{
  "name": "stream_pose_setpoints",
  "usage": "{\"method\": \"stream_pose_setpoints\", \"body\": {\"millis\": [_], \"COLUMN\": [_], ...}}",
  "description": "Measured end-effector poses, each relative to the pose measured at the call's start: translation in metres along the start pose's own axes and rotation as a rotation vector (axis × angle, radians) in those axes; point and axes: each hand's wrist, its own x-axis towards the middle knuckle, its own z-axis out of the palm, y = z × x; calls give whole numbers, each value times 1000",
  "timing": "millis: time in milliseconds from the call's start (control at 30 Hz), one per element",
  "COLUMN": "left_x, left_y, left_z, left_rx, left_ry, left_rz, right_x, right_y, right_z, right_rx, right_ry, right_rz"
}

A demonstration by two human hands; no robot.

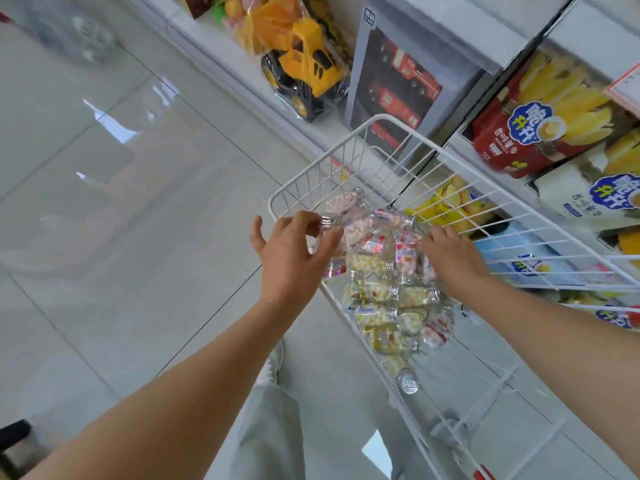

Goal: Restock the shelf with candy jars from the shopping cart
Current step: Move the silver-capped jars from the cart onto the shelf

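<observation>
The white wire shopping cart [377, 121] stands beside the shelf [446, 150] and holds several small clear candy jars [388, 296] with silver lids, filled with pink or pale yellow sweets. My left hand [291, 251] is over the cart's left rim; its thumb and fingers pinch one candy jar [335, 263] near the silver lid, little finger spread wide. My right hand [450, 258] reaches into the cart from the right, its fingers lying fairly straight on top of the pile. Its fingertips touch the jars, and I see none of them gripped.
On the shelf sit a yellow toy truck [308, 77] in plastic wrap, a grey boxed toy [398, 81], and red and white snack boxes [540, 123]. A glossy tiled floor [121, 202] stretches to the left. My trouser leg and shoe [273, 368] are beside the cart.
</observation>
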Motion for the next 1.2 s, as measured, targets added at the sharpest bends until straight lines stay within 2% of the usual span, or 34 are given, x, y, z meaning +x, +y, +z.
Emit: {"method": "stream_pose_setpoints", "body": {"millis": [233,333,400,467,567,600,667,767,867,1067,1200], "left_x": [0,0,0,0,1,1,2,2,1,3,8], "left_y": [-2,-1,-1,0,1,2,4,2,1,7,36], "left_z": [5,5,4,4,4,4,4,4,3,-4,-21], "left_rx": [-23,-27,-30,-28,-24,-23,-23,-25,-19,-17,-82], "left_ry": [4,-6,-14,-18,-28,-30,-36,-46,-50,-66,-94], "left_rz": [-19,-28,-41,-51,-70,-76,-85,-88,-80,-94,-91], "right_x": [-10,-7,-7,-11,-17,-17,-17,-18,-18,-26,-48], "right_y": [16,20,22,22,16,14,9,-1,-8,-13,0], "right_z": [5,4,-3,-14,-31,-34,-37,-38,-36,-53,-92], "right_rx": [-162,-39,241,692,1491,1678,1902,2047,2171,2195,2203], "right_ry": [-29,-16,48,39,-117,-205,-357,-473,-488,-392,-197], "right_rz": [-88,-9,68,122,133,108,55,-1,-13,-45,-54]}}
